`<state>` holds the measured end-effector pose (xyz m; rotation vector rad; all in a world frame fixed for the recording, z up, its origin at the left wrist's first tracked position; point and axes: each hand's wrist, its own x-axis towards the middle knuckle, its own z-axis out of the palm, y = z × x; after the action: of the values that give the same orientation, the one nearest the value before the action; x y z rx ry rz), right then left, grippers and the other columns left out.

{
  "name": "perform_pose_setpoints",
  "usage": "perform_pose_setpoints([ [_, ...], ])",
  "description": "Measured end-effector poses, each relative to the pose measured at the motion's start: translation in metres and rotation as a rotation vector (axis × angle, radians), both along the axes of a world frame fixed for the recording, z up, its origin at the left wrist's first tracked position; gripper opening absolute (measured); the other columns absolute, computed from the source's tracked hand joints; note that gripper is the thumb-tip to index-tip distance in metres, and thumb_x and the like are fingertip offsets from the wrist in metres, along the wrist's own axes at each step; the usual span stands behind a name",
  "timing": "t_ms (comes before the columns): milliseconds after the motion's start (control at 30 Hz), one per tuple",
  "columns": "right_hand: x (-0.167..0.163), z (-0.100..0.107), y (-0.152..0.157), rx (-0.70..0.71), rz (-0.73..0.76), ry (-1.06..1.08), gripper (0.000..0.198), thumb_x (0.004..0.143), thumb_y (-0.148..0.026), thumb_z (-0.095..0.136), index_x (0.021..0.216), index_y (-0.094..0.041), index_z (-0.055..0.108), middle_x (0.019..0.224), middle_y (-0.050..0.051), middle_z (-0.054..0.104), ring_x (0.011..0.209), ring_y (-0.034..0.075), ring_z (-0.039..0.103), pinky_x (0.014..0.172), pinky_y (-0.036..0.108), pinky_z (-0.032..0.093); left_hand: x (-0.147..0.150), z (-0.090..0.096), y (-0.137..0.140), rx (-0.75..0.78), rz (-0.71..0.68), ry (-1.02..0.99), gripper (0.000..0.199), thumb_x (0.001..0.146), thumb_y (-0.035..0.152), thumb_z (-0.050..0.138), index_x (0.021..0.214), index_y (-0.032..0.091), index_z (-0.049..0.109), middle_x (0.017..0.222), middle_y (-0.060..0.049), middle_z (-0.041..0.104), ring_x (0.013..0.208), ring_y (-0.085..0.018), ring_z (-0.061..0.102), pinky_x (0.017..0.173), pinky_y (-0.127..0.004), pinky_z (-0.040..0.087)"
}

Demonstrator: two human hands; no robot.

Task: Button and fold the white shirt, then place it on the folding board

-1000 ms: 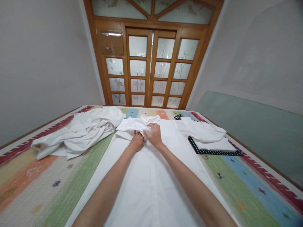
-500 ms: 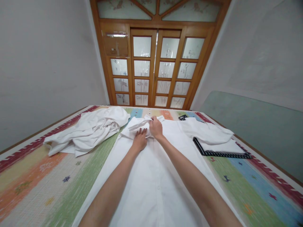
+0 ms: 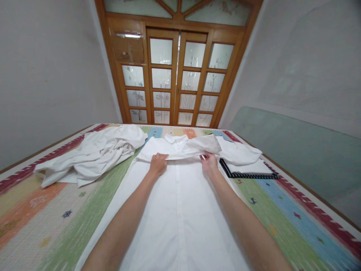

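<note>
A white button-up shirt (image 3: pixel 177 210) lies front up, its collar (image 3: pixel 175 139) at the far end and its button strip running toward me. Across its chest, below the collar, stretches a white sleeve (image 3: pixel 188 148). My left hand (image 3: pixel 158 164) has its fingers closed on the sleeve's lower edge at the left. Farther right, my right hand (image 3: pixel 210 162) grips the same edge, fingers bent around the cloth and partly hidden by it. The other sleeve (image 3: pixel 239 152) spreads out to the right, over a folded white piece.
A crumpled white cloth (image 3: pixel 96 154) lies on the left. Beneath the right sleeve sits a folded item with a black patterned border (image 3: pixel 251 175). A striped colourful cover (image 3: pixel 93 210) spreads over the table. Walls flank both sides; wooden glass-paned doors (image 3: pixel 175 75) stand beyond.
My right hand has moved right, away from the collar, and the bunched sleeve is now drawn out across the chest. My left hand now grips its edge. The view has shifted slightly.
</note>
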<state>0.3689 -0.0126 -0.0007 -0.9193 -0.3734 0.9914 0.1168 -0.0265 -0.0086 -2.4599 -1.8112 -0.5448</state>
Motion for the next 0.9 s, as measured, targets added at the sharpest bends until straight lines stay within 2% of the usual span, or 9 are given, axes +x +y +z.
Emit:
perform_pose_setpoints([
  [133, 0.021, 0.015, -0.004, 0.086, 0.113, -0.009, 0.019, 0.055, -0.01, 0.049, 0.068, -0.021, 0.042, 0.06, -0.007, 0.055, 0.062, 0.01, 0.059, 0.062, 0.023, 0.052, -0.002, 0.005, -0.003, 0.029, -0.03, -0.019, 0.035, 0.086, 0.018, 0.044, 0.106, 0.019, 0.073, 0.113, -0.008, 0.072, 0.109, -0.026, 0.058, 0.096, -0.041, 0.042],
  [333, 0.039, 0.025, -0.028, 0.012, 0.019, -0.087, 0.009, 0.06, -0.024, 0.049, 0.067, -0.022, 0.046, 0.061, -0.004, 0.057, 0.055, 0.013, 0.055, 0.047, 0.023, 0.045, -0.007, 0.004, -0.007, 0.037, -0.111, -0.094, 0.029, 0.087, 0.023, 0.044, 0.079, 0.02, 0.071, 0.097, -0.007, 0.073, 0.096, -0.022, 0.061, 0.09, -0.034, 0.046],
  [400, 0.044, 0.025, -0.039, -0.057, -0.031, -0.155, 0.013, 0.06, -0.028, 0.054, 0.071, -0.022, 0.049, 0.061, -0.005, 0.056, 0.053, 0.013, 0.053, 0.044, 0.023, 0.043, -0.008, 0.004, -0.006, 0.029, -0.102, -0.122, 0.032, 0.091, 0.023, 0.04, 0.081, 0.02, 0.07, 0.097, -0.006, 0.073, 0.095, -0.02, 0.063, 0.088, -0.031, 0.047],
  [467, 0.048, 0.02, -0.051, -0.143, -0.07, -0.288, 0.021, 0.057, -0.029, 0.061, 0.075, -0.022, 0.051, 0.061, -0.006, 0.055, 0.051, 0.013, 0.05, 0.041, 0.023, 0.042, -0.009, 0.005, -0.003, 0.023, -0.031, -0.156, 0.037, 0.095, 0.024, 0.033, 0.09, 0.021, 0.07, 0.102, -0.005, 0.073, 0.098, -0.019, 0.064, 0.089, -0.029, 0.047],
  [600, 0.052, -0.004, -0.079, -0.21, -0.02, -0.69, 0.024, 0.056, -0.032, 0.064, 0.075, -0.021, 0.055, 0.058, -0.006, 0.054, 0.048, 0.013, 0.047, 0.039, 0.024, 0.039, -0.009, 0.009, 0.014, -0.025, 0.089, -0.16, 0.039, 0.095, 0.02, 0.034, 0.121, 0.021, 0.063, 0.131, -0.006, 0.064, 0.117, -0.02, 0.06, 0.098, -0.031, 0.046],
  [667, 0.053, -0.017, -0.09, -0.174, -0.031, -0.854, 0.019, 0.061, -0.034, 0.061, 0.072, -0.021, 0.054, 0.055, -0.005, 0.053, 0.046, 0.013, 0.046, 0.041, 0.024, 0.037, -0.01, 0.012, 0.027, -0.096, 0.054, -0.068, 0.046, 0.089, 0.012, 0.039, 0.131, 0.022, 0.057, 0.144, -0.006, 0.053, 0.121, -0.021, 0.058, 0.099, -0.032, 0.047],
  [733, 0.054, -0.025, -0.097, -0.147, -0.077, -0.946, 0.017, 0.065, -0.036, 0.057, 0.072, -0.021, 0.053, 0.057, -0.004, 0.055, 0.047, 0.014, 0.048, 0.044, 0.025, 0.037, -0.011, 0.015, 0.041, -0.165, -0.02, 0.05, 0.055, 0.084, 0.006, 0.042, 0.133, 0.025, 0.055, 0.149, -0.005, 0.048, 0.122, -0.022, 0.058, 0.099, -0.033, 0.047],
  [800, 0.054, -0.028, -0.1, -0.143, -0.114, -1.013, 0.016, 0.068, -0.036, 0.055, 0.073, -0.022, 0.052, 0.059, -0.004, 0.056, 0.049, 0.015, 0.049, 0.048, 0.026, 0.038, -0.011, 0.021, 0.054, -0.21, -0.094, 0.14, 0.055, 0.081, 0.005, 0.044, 0.13, 0.027, 0.057, 0.144, -0.005, 0.053, 0.121, -0.022, 0.059, 0.098, -0.033, 0.047],
  [900, 0.053, -0.026, -0.101, -0.125, -0.145, -1.126, 0.015, 0.069, -0.037, 0.053, 0.072, -0.023, 0.051, 0.062, -0.002, 0.058, 0.057, 0.017, 0.051, 0.056, 0.027, 0.041, -0.01, 0.031, 0.071, -0.242, -0.154, 0.201, 0.044, 0.082, 0.008, 0.048, 0.117, 0.027, 0.065, 0.13, -0.007, 0.063, 0.111, -0.022, 0.064, 0.091, -0.032, 0.049],
])
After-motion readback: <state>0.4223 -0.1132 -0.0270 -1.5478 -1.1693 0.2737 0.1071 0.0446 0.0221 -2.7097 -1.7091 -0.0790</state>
